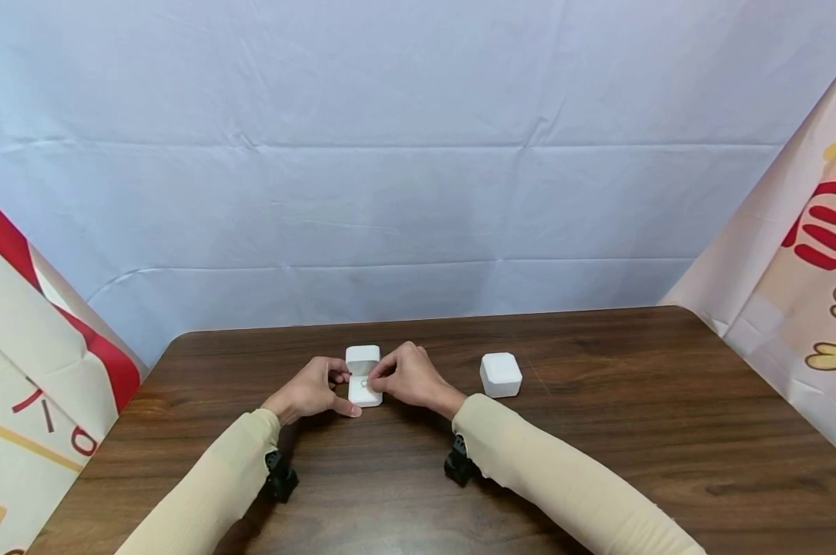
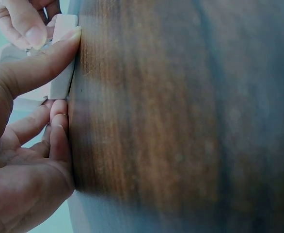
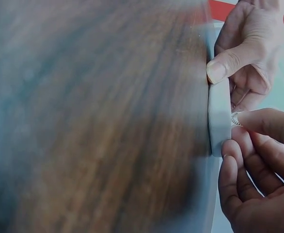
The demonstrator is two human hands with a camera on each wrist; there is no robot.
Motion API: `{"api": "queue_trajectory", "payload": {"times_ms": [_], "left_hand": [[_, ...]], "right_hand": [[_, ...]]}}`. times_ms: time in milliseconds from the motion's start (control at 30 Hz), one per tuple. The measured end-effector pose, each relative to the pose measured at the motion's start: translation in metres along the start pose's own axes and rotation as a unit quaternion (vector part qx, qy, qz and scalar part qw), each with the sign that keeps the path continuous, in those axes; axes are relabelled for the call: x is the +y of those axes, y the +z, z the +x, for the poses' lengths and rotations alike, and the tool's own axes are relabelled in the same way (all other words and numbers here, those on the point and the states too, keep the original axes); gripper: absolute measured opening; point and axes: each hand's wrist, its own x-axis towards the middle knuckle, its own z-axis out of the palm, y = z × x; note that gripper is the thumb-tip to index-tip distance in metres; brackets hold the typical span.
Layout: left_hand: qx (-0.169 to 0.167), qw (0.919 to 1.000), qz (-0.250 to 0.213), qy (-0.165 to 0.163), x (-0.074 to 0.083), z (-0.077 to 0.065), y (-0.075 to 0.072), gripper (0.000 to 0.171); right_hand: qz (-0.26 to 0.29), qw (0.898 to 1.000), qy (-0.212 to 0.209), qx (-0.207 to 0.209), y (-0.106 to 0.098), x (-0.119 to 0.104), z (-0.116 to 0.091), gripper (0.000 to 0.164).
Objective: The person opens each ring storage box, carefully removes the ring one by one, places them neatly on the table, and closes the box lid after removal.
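A white ring box (image 1: pixel 364 398) stands on the table with its lid raised, left of centre in the head view. My left hand (image 1: pixel 313 389) steadies it, thumb at the front edge and the other fingers against its left side. From the right, my right hand (image 1: pixel 415 378) pinches a small ring (image 3: pixel 236 118) between thumb and forefinger, right at the box's cushion. The ring has a row of bright stones along its band. In the right wrist view, other right fingertips (image 3: pixel 230 148) lie against the side of the box base.
A second white box (image 1: pixel 501 375), its lid down, stands to the right of my right hand. The brown wooden table (image 1: pixel 598 393) ends at a pale cloth (image 1: pixel 418 208) behind. Printed cloths hang at both sides. Black wrist cameras sit under both forearms.
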Motion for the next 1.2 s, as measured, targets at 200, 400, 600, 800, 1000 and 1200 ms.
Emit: {"api": "queue_trajectory", "payload": {"times_ms": [200,400,600,800,1000,1200], "left_hand": [[0.003,1.0000,0.003,-0.004,0.000,0.000,0.001,0.042],[0.005,1.0000,0.007,-0.002,-0.002,0.001,0.000,0.042],[0.005,1.0000,0.006,0.004,-0.001,0.001,0.000,0.043],[0.007,0.9999,0.004,0.010,0.002,-0.002,0.000,0.044],[0.009,0.9999,0.002,0.008,0.002,-0.002,0.001,0.043],[0.007,0.9999,0.007,0.010,-0.001,0.001,0.001,0.045]], "right_hand": [[0.008,1.000,0.004,-0.001,-0.004,-0.001,-0.002,0.007],[0.011,1.000,0.003,-0.014,-0.010,-0.004,-0.006,0.003],[0.019,0.998,-0.003,-0.061,-0.018,-0.007,-0.015,0.007],[0.020,0.993,-0.024,-0.116,-0.017,-0.011,-0.027,0.014],[0.024,0.988,-0.031,-0.147,-0.014,-0.013,-0.037,0.014],[0.018,0.985,-0.038,-0.168,-0.013,-0.015,-0.042,0.013]]}}
